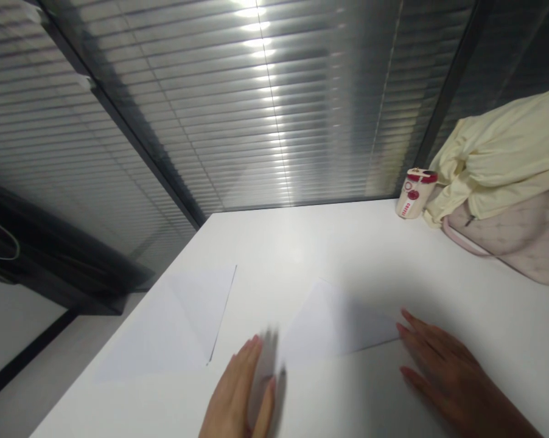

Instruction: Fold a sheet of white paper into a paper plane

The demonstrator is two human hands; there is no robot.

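Head view: a roughly triangular white paper (pixel 333 328) lies flat on the white table (pixel 302 243) between the person's two hands, and it serves as the landmark here. Its long axis runs crosswise from the left hand's side to the right hand's, and its blunt peak points away from the person, toward the window blinds (pixel 274 109). The right hand (pixel 448 365) is nearer: its fingertips are at the paper's right corner, though contact cannot be told for certain, so the sheet stretches leftward from them. The left hand (pixel 238 389), somewhat blurred, is just beside the paper's left end and toward the person, so the sheet lies to its right and farther out. Both hands are unclenched with fingers extended, and neither grasps anything visible. Left of the paper, well apart, is a second white sheet (pixel 178 328); beyond it to the right stands a coffee-labelled container (pixel 415 196).
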